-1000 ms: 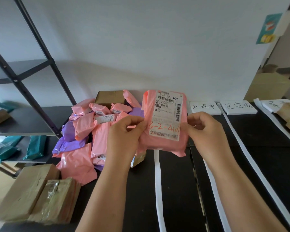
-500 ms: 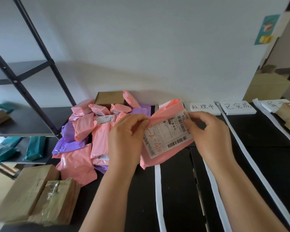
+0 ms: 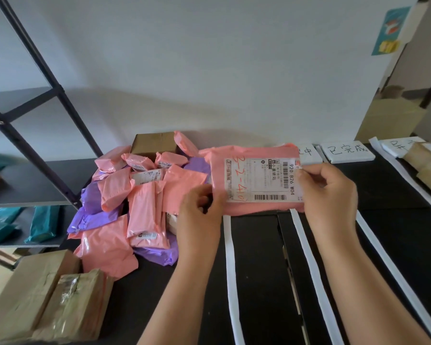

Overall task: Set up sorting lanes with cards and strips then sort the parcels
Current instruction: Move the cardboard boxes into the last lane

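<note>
Both left hand and right hand pinch the pink parcel, now turned sideways.

You hold the parcel between your left hand and right hand, over the far ends of the strips. Left of it the parcel heap lies on the table (a carton behind it); the cards lie to its right, apparently against the wall.

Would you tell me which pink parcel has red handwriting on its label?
The pink parcel between left hand and right hand; the piled ones show printed labels only.
</note>
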